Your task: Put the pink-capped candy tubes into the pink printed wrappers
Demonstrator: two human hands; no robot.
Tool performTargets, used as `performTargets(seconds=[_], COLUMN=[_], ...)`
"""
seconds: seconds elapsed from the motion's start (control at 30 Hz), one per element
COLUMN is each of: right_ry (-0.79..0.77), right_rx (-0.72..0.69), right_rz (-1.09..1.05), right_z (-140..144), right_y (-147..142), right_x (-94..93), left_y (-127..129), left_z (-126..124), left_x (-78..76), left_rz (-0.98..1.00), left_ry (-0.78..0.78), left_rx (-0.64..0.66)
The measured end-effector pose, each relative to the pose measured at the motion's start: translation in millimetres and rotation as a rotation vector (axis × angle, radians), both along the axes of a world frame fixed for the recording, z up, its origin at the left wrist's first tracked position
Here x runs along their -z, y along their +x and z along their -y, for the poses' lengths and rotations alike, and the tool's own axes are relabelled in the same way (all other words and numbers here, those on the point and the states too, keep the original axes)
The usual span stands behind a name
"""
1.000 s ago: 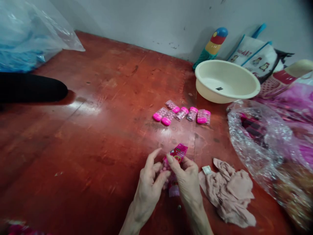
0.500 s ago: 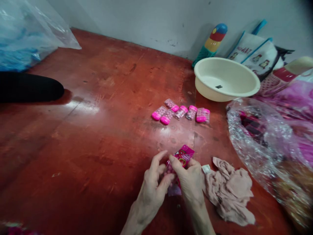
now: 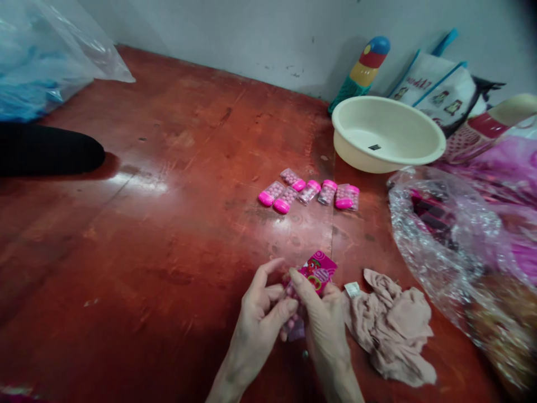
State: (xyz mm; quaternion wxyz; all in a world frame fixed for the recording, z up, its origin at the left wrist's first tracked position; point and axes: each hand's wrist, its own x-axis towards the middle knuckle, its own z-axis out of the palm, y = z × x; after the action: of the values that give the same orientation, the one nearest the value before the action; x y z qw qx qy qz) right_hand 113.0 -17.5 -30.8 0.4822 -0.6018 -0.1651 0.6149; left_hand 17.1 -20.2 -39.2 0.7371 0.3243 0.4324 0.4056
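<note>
Both of my hands meet low in the middle of the view over a red-brown table (image 3: 168, 184). My left hand (image 3: 260, 316) and my right hand (image 3: 323, 322) together pinch a small pink candy packet (image 3: 316, 271) with a printed card top and pink beads in a clear part. Farther off on the table lies a row of several small clear containers with pink caps (image 3: 310, 193), full of pink beads.
A crumpled beige cloth (image 3: 394, 330) lies right of my hands. A cream plastic basin (image 3: 388, 134) stands behind the containers. Clear plastic bags of pink goods (image 3: 461, 240) fill the right side. A blue-tinted plastic bag (image 3: 37, 61) and a black sleeve (image 3: 46, 148) are at far left.
The packet has turned in my fingers, its printed top now tipped more to the right. My hands shifted slightly right and lower in the view. The containers stay put.
</note>
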Motion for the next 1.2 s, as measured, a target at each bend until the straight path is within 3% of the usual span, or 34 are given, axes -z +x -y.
performTargets(seconds=[0.17,0.3,0.43,0.53,0.63,0.8,0.9,1.03,1.2], right_ry=[-0.031,0.046,0.152,0.171,0.170,0.141,0.157,0.118,0.019], right_rx=[0.137,0.147,0.033,0.007,0.109,0.177,0.130,0.084,-0.069], right_rz=[0.267,0.110,-0.099,-0.047,0.082,0.116,0.118,0.072,0.019], right_z=[4,11,12,10,12,17,15,5,-1], right_y=[-13,-13,-6,-6,-16,-30,-25,-6,12], right_x=[17.3,16.3,6.4,3.0,3.9,6.0,7.1,6.0,-2.2], left_y=[4,3,1,-1,-2,-1,0,-1,-4], left_z=[5,1,-6,-5,-1,4,3,-1,-5], left_x=[4.9,0.4,-7.1,-5.8,-0.5,4.8,4.3,1.7,0.4], left_rz=[-0.145,-0.118,-0.021,-0.027,-0.080,-0.091,-0.121,-0.235,-0.286], left_ry=[0.070,0.036,-0.002,0.020,0.048,0.057,0.053,0.114,0.144], left_rx=[-0.072,-0.096,-0.087,-0.128,-0.205,-0.278,-0.298,-0.215,-0.199])
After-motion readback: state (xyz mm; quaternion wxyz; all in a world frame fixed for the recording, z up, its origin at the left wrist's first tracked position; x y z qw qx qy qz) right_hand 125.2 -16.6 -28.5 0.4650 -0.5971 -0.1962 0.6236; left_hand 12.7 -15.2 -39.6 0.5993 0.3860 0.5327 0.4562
